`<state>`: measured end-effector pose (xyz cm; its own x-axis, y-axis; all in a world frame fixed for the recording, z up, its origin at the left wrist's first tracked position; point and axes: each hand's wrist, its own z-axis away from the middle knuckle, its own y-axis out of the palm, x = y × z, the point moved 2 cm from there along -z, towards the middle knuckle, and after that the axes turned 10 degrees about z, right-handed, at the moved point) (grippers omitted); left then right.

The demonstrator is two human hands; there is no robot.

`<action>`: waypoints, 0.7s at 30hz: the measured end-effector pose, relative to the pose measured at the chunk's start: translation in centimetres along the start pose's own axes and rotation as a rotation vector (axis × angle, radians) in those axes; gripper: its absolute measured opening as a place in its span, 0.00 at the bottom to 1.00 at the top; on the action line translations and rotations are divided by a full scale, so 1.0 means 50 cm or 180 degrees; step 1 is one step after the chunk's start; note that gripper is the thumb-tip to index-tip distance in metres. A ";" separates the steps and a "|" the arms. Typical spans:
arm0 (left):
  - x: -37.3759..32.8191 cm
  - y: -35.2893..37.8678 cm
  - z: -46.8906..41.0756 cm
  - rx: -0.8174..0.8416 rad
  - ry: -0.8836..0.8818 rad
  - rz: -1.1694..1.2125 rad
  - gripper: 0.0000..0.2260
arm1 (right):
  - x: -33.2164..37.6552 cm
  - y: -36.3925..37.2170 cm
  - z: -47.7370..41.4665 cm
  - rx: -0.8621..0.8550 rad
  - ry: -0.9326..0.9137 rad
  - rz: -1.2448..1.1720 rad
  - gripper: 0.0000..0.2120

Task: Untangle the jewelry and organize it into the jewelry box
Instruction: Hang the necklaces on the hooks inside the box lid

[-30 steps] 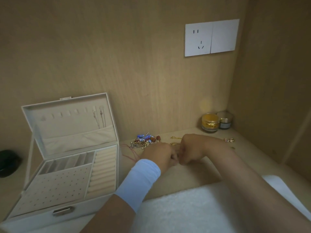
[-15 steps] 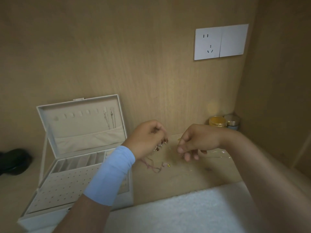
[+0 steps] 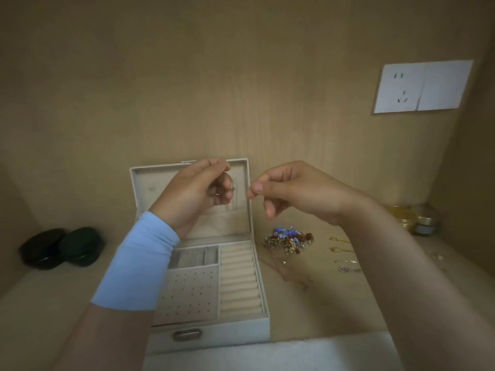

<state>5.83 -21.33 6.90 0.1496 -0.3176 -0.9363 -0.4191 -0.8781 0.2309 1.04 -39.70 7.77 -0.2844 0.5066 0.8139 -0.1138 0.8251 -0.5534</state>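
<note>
The white jewelry box (image 3: pixel 249 329) stands open at the centre, its lid upright and its tray showing ring rolls and a perforated panel. My left hand (image 3: pixel 198 191) is raised in front of the lid and pinches a small dangling piece of jewelry (image 3: pixel 224 180). My right hand (image 3: pixel 292 191) hovers just right of the lid, thumb and forefinger pinched together; a thin chain between the hands is too faint to make out. A tangled pile of jewelry (image 3: pixel 288 241) with blue and red beads lies on the desk right of the box.
Loose gold and silver pieces (image 3: pixel 342 253) lie right of the pile. Two small jars (image 3: pixel 417 219) stand in the back right corner. Two dark round cases (image 3: pixel 61 249) sit at the left. A white towel (image 3: pixel 267 354) covers the near edge. A wall socket (image 3: pixel 420 87) is above.
Both hands rose from the desk and moved left, from beside the pile to in front of the box lid, carrying a piece. The view shifted left, bringing the box to the centre.
</note>
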 end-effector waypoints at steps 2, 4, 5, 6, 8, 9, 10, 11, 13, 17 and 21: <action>-0.019 -0.038 0.003 -0.0056 0.0111 0.0021 0.08 | 0.018 0.028 -0.026 0.0029 -0.0079 -0.0166 0.09; -0.029 -0.067 0.005 -0.0114 0.0196 -0.0124 0.08 | 0.022 0.053 -0.043 0.0129 -0.0080 -0.0341 0.09; -0.032 -0.082 0.005 -0.0134 0.0225 -0.0213 0.08 | 0.021 0.066 -0.052 0.0197 -0.0051 -0.0424 0.09; -0.034 -0.091 0.004 -0.0146 0.0232 -0.0292 0.08 | 0.018 0.077 -0.059 0.0267 -0.0005 -0.0493 0.10; -0.034 -0.109 0.002 -0.0158 0.0197 -0.0453 0.08 | 0.010 0.101 -0.072 0.0407 0.0085 -0.0615 0.10; -0.032 -0.117 0.000 -0.0136 0.0158 -0.0564 0.08 | 0.005 0.114 -0.081 0.0472 0.0121 -0.0690 0.10; -0.030 -0.119 0.000 -0.0077 0.0102 -0.0690 0.08 | 0.002 0.125 -0.085 0.0527 0.0149 -0.0778 0.10; -0.026 -0.121 -0.001 0.0007 0.0051 -0.0820 0.07 | -0.001 0.136 -0.091 0.0577 0.0155 -0.0865 0.10; -0.019 -0.119 -0.004 0.0193 -0.0008 -0.1064 0.07 | -0.007 0.155 -0.103 0.0640 0.0110 -0.1001 0.08; -0.010 -0.132 -0.016 0.0218 0.0027 -0.1287 0.05 | -0.022 0.166 -0.124 0.0265 0.0069 -0.0885 0.05; 0.002 -0.168 -0.025 0.0102 -0.0137 -0.1587 0.05 | -0.041 0.152 -0.132 -0.0072 0.0221 -0.0866 0.06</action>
<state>10.48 -14.40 5.21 0.3019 0.1537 -0.9409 -0.3333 -0.9076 -0.2552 7.03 -32.80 3.06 -0.1803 0.2809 0.9426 -0.1555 0.9382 -0.3093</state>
